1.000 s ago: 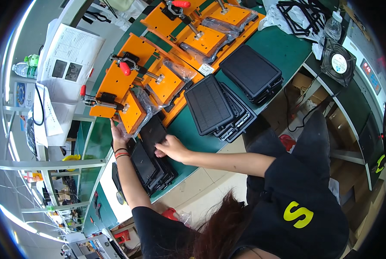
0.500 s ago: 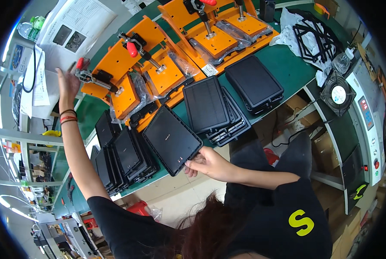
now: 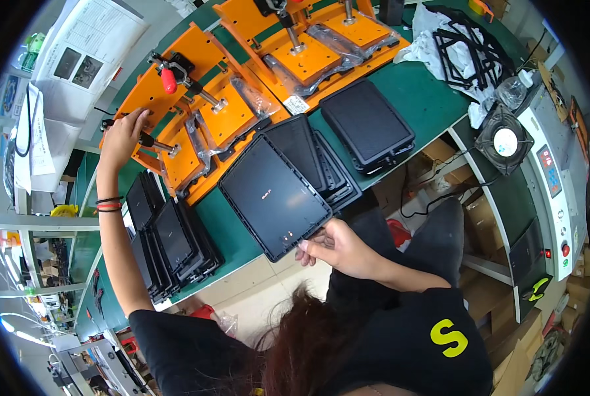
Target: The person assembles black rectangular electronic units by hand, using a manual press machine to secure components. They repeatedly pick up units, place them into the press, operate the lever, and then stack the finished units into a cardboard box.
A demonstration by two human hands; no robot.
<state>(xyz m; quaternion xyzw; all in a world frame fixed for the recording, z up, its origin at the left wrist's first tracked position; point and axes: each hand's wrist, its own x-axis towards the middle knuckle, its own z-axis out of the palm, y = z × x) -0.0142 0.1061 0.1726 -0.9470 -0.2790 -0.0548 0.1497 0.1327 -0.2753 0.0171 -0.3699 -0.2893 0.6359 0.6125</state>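
My right hand [image 3: 334, 249] pinches the lower right corner of a flat black plastic panel [image 3: 272, 195], tilted above the bench. The panel has a raised rim, a small light mark in the middle and small holes near its lower corner. My left hand [image 3: 124, 135] is closed over the leftmost toggle clamp [image 3: 151, 140]; its handle is hidden under my fingers. That clamp belongs to an orange press fixture [image 3: 186, 63], where clear film and a black frame lie by the orange pads. A stack of black panels [image 3: 295, 145] is partly behind the held panel.
More panels [image 3: 176, 231] are stacked at the left and another pile [image 3: 367, 122] at the right on the green bench [image 3: 427, 92]. A second orange fixture [image 3: 308, 63] stands further back. Black frames [image 3: 470, 56], a fan [image 3: 503, 142] and a white control unit [image 3: 549, 178] are at the right.
My left hand, earlier spread beside the leftmost clamp's red handle, has closed over it. The panel in my right hand has moved right, now overlapping the middle stack. The whole view has shifted slightly.
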